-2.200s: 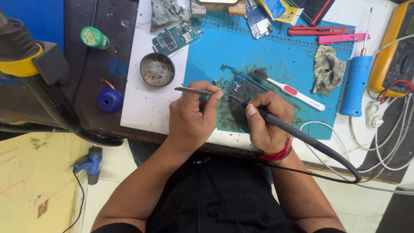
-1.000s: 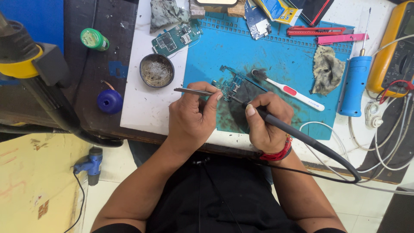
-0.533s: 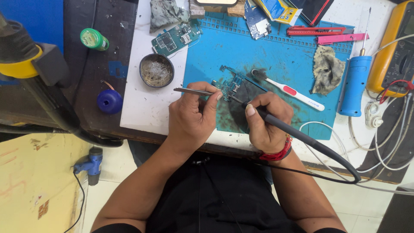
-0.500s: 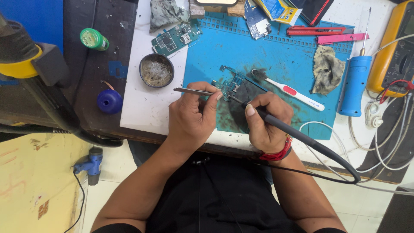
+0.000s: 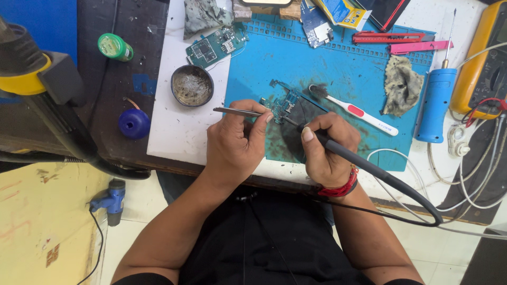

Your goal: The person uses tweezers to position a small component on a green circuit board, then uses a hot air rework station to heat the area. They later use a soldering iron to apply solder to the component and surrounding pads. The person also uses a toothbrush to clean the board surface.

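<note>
Far left there's a big black and yellow tool (image 5: pixel 31 79) on the dark bench edge, w/ a small blue tool (image 5: pixel 108 199) down on the floor below it. Next over, a green capped bottle (image 5: pixel 114 46) and a blue round cap thing (image 5: pixel 133 123), then a round metal tin (image 5: pixel 192 86) of grey gunk sitting on the white sheet (image 5: pixel 163 126), and a green circuit board (image 5: pixel 214 46) just above it. Left hand (image 5: pixel 232 145) is pinched shut on tweezers (image 5: pixel 236 111), tips pointing right at the small blue circuit board (image 5: pixel 284 103), which lies on the blue mat (image 5: pixel 343 79) about mid-bench, right in front of the person, on a sooty dark patch. Right hand (image 5: pixel 325 150) has its fingers wrapped around a black soldering iron (image 5: pixel 338 149), pen style, tip down on the same board, cable looping off to the right. Just beside the board is a white and red toothbrush (image 5: pixel 354 111). Further right: a grey rag (image 5: pixel 401 85), red cutter (image 5: pixel 388 37) along the mat's top edge, blue handled screwdriver (image 5: pixel 435 103), and a yellow multimeter (image 5: pixel 483 63) at the far edge.
</note>
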